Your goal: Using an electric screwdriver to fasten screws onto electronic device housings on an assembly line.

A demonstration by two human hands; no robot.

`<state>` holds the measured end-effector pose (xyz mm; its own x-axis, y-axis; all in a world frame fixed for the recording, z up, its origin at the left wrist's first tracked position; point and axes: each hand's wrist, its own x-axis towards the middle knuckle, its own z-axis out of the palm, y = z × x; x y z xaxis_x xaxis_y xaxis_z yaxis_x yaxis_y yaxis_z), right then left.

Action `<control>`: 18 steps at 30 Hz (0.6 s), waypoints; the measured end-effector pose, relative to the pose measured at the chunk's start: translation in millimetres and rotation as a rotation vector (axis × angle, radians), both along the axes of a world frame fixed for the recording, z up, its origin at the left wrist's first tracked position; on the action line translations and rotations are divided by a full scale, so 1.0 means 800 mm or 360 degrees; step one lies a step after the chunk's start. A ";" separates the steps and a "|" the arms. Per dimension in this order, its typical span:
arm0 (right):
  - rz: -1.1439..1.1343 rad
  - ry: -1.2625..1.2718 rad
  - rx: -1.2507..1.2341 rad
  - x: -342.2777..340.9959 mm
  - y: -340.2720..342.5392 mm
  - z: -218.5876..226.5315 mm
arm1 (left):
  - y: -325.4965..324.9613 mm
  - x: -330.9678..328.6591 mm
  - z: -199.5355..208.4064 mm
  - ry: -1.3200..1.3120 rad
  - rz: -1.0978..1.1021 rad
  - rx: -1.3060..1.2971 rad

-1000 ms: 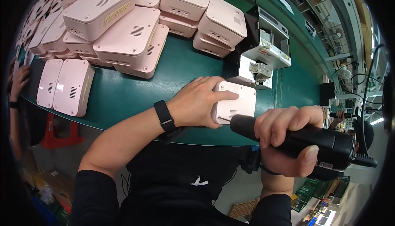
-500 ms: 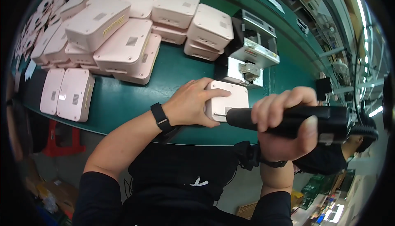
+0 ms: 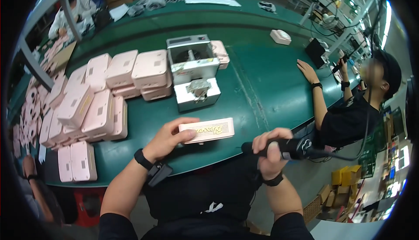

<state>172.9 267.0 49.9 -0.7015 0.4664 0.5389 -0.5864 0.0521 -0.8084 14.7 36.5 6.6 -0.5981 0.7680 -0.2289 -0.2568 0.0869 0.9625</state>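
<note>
My left hand (image 3: pixel 168 138) grips one end of a pale pink plastic housing (image 3: pixel 220 127), thumb on its dotted long side and fingers over the top. The housing is tilted up on edge above the green table, its side with gold lettering toward me. My right hand (image 3: pixel 271 155) is wrapped round a black corded electric screwdriver (image 3: pixel 290 148) at the table's front edge. The tool's nose points left toward the housing, apart from it; its bit cannot be made out. Past the housing stands a silver and white screw feeder (image 3: pixel 196 95).
Stacked pink housings (image 3: pixel 98 113) fill the table's left, with two more (image 3: pixel 83 165) at its front edge. Behind the feeder lies another pink piece (image 3: pixel 221 55). A co-worker (image 3: pixel 349 113) sits at the right, one arm on the green table (image 3: pixel 244 82). The screwdriver's cord (image 3: pixel 340 156) runs right.
The screwdriver has come away from the housing, moving down and toward me. My left hand has lifted the housing and tipped it on edge. The view has swung up and right.
</note>
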 end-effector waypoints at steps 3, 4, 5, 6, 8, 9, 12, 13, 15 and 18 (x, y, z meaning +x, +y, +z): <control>-0.0003 0.0070 -0.0120 0.015 0.005 -0.016 | 0.044 -0.005 0.018 -0.0409 -0.0095 -0.0124; 0.0010 0.0122 -0.0168 0.018 0.005 -0.019 | 0.064 -0.007 0.022 -0.0621 -0.0146 -0.0187; -0.0006 0.0151 -0.0152 0.022 0.004 -0.023 | 0.085 -0.009 0.024 -0.0833 -0.0197 -0.0250; 0.0004 0.0202 -0.0166 0.025 0.005 -0.029 | 0.116 -0.011 0.022 -0.0801 -0.0219 -0.0238; 0.0046 0.0295 -0.0197 0.030 0.003 -0.034 | 0.185 -0.012 0.009 -0.1055 -0.0201 0.0038; 0.0045 0.0318 -0.0181 0.030 0.001 -0.032 | 0.212 -0.013 0.006 -0.1031 -0.0210 0.0050; -0.0027 0.0130 -0.0125 0.034 -0.003 -0.025 | 0.282 -0.009 0.002 -0.0891 0.0007 0.0223; -0.0065 0.0141 -0.0104 0.035 -0.001 -0.025 | 0.290 -0.001 0.007 -0.0884 -0.0037 0.0231; -0.0068 0.0110 -0.0072 0.036 0.000 -0.029 | 0.276 0.026 0.005 -0.0579 -0.0103 0.0189; -0.0092 0.0078 -0.0104 0.030 0.006 -0.029 | 0.198 0.036 -0.004 -0.0265 0.0017 0.0238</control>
